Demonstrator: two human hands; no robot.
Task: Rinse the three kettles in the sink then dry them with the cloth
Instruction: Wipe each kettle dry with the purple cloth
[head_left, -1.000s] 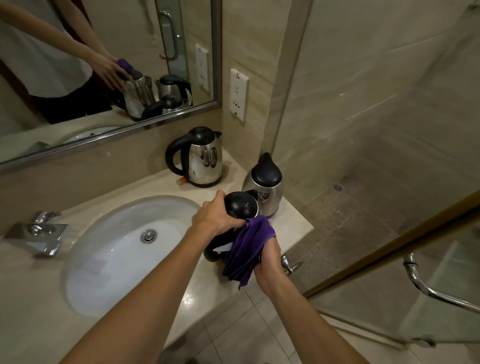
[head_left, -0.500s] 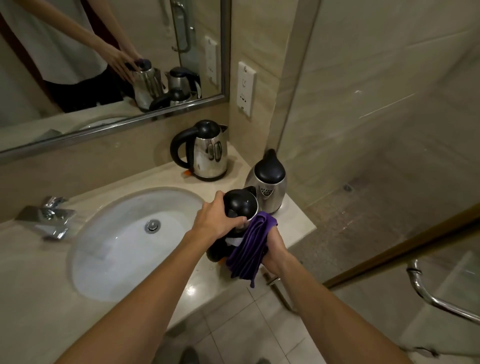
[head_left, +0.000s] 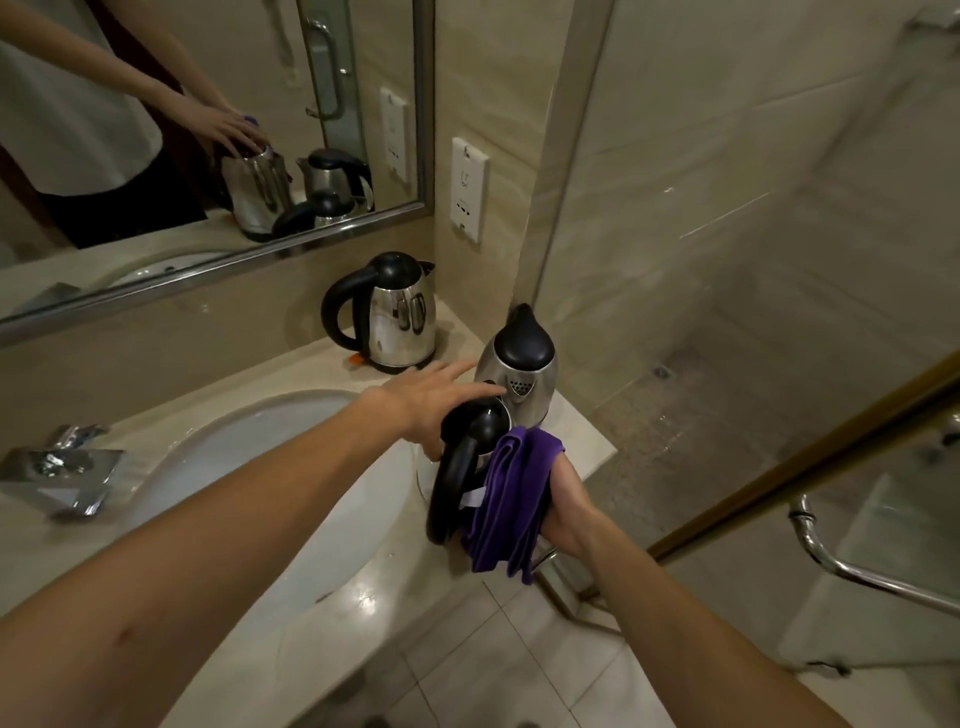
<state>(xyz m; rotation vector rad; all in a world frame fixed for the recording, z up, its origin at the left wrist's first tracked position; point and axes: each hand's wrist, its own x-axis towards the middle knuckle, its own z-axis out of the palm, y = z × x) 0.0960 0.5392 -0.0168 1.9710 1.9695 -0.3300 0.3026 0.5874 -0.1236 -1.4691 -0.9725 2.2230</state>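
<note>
Three steel kettles with black lids stand on the beige counter (head_left: 363, 587) right of the white sink (head_left: 249, 467). The nearest kettle (head_left: 453, 483) is at the counter's front edge, its black handle toward me. My left hand (head_left: 431, 402) lies over its lid with fingers stretched out toward the second kettle (head_left: 519, 371) just behind it. My right hand (head_left: 563, 496) grips a purple cloth (head_left: 511, 506) and presses it against the nearest kettle's right side. The third kettle (head_left: 397, 317) stands at the back near the wall, untouched.
A chrome tap (head_left: 62, 462) sits left of the sink. A mirror (head_left: 208, 130) above reflects the kettles and arms. A wall socket (head_left: 467, 189) is behind the kettles. A glass shower screen (head_left: 753, 260) with a metal handle (head_left: 852, 566) stands to the right.
My left hand has let go of its grip on the nearest kettle's lid and its fingers have straightened out toward the second kettle. The cloth stays pressed on the kettle's side.
</note>
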